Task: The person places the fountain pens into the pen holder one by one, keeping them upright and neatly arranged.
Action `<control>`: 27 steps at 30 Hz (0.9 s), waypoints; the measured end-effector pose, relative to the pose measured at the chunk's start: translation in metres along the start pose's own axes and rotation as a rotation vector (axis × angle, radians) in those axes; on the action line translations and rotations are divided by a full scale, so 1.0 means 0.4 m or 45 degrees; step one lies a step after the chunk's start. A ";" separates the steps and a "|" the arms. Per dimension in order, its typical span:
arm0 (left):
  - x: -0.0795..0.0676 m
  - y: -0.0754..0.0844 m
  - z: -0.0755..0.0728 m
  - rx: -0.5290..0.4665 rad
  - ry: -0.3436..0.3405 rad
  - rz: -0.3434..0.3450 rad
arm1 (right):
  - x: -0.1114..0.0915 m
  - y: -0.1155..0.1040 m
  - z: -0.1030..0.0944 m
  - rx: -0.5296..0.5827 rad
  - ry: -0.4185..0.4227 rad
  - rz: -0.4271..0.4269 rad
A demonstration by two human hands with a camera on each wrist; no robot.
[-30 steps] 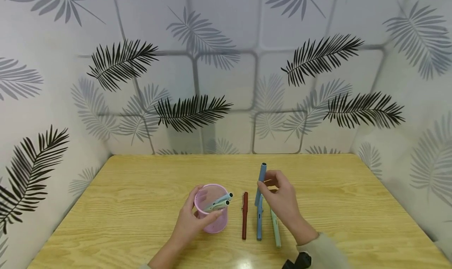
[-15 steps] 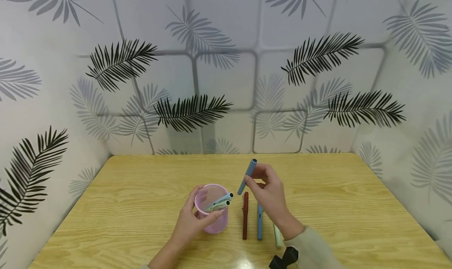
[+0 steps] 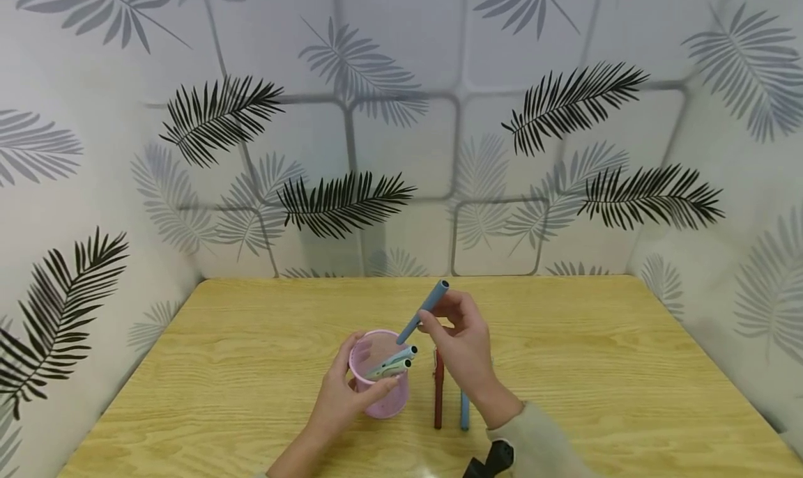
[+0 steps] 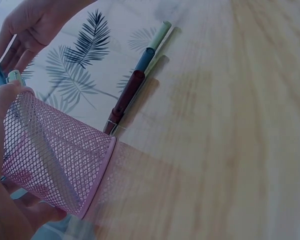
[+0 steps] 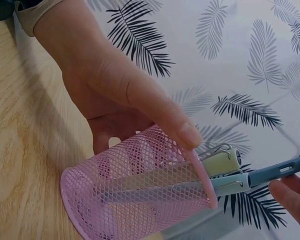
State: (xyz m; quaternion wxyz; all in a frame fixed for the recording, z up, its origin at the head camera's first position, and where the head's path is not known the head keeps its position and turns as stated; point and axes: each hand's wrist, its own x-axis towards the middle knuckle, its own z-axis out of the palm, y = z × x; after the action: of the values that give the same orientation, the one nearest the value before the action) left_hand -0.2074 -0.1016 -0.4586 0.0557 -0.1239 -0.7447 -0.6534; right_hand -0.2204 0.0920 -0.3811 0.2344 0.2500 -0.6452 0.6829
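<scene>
The right grip point(image 3: 464, 342) pinches a slanted blue pen point(image 3: 432, 298) whose lower end, below-left of that grip, could snag on the leaning pens point(image 5: 231, 184) if misaligned, tugging the mesh cup point(image 3: 390, 400) the left grip point(image 3: 341, 398) holds.

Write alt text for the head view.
Right hand holding a blue pen at the mouth of a pink cup, which the left hand grips. Two pale pens lean inside; a red pen and another blue pen lie on the table.
</scene>
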 end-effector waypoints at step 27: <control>0.001 -0.009 0.003 0.011 0.004 -0.020 | -0.049 0.005 -0.001 -0.397 -0.249 0.422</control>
State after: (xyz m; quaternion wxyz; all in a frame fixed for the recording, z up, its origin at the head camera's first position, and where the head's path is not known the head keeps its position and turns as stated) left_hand -0.2086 -0.1009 -0.4621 0.0524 -0.1167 -0.7484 -0.6508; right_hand -0.2069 0.0922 -0.3952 0.0914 0.1665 -0.7946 0.5767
